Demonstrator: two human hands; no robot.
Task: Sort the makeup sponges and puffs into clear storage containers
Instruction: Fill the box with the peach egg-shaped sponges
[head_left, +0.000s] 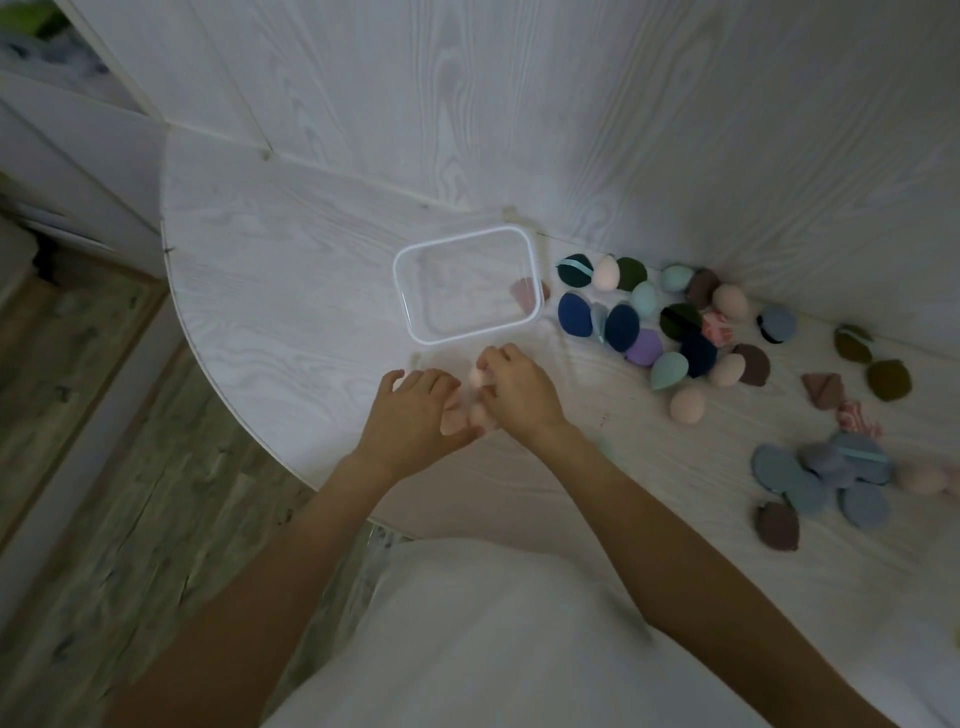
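Open clear container, sponges beside

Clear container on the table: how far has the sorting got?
Barely started. The clear container looks empty; a pinkish piece at its right wall may lie outside it. In hand: both the left hand and right hand hold pale pink sponges just in front of it. Left: the mixed pile of sponges and puffs and the blue-grey puffs to the right.
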